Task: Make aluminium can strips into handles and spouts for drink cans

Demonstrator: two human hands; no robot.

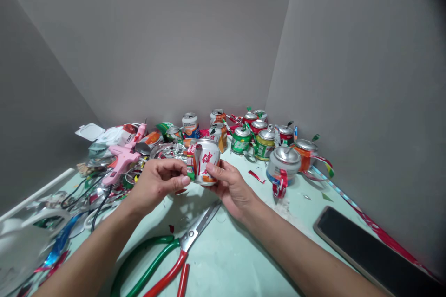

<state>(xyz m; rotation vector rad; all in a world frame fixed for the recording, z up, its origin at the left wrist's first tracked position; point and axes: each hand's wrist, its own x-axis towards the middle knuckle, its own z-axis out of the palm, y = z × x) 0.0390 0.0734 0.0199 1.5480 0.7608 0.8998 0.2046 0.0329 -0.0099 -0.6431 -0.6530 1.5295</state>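
Note:
A small white can with red lettering (208, 160) is held up above the table between both hands. My right hand (232, 188) grips its right side with thumb and fingers. My left hand (157, 182) pinches a red and green metal strip (190, 162) against the can's left side. Large scissors with green handles (163, 253) lie on the table just below the hands, beside red-handled pliers (174, 273).
Several cut and decorated drink cans (265, 141) stand at the back of the pale green table (240, 260). A pink glue gun (120, 160) and metal scraps crowd the left. A dark phone (369, 250) lies at the right. Grey walls close in behind.

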